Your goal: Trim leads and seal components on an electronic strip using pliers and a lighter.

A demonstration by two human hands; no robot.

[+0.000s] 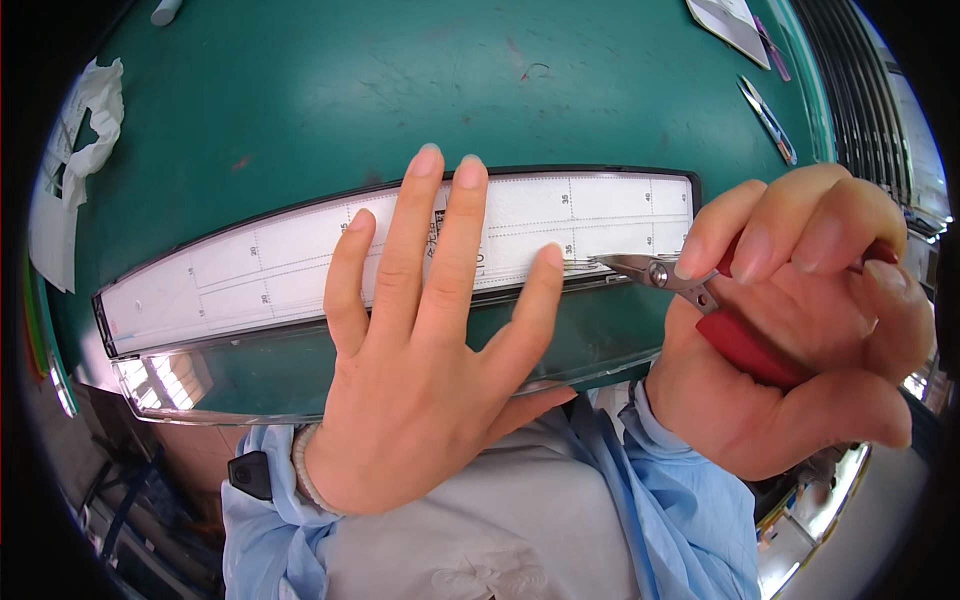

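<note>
A long, shallow black case [693,185] lies across the table, with its clear lid [240,385] folded open toward me. Inside it is a white strip [330,222] printed with dashed lines and scale marks. My left hand [410,370] spreads over the case, palm down, fingertips on the strip and thumb out to the side. My right hand [800,310] grips small pliers [735,340] with red handles. Their metal jaws point left over the near edge of the strip, close to my left index fingertip. Thin strands seem to lie between that fingertip and the jaws; they are too fine to make out.
Tweezers [768,120] lie at the far right of the green tabletop [300,90]. Beyond them are a white pad [730,28] and a purple pen [772,50]. Crumpled white paper [95,130] sits at the left edge, and a white cylinder [166,12] at the far left.
</note>
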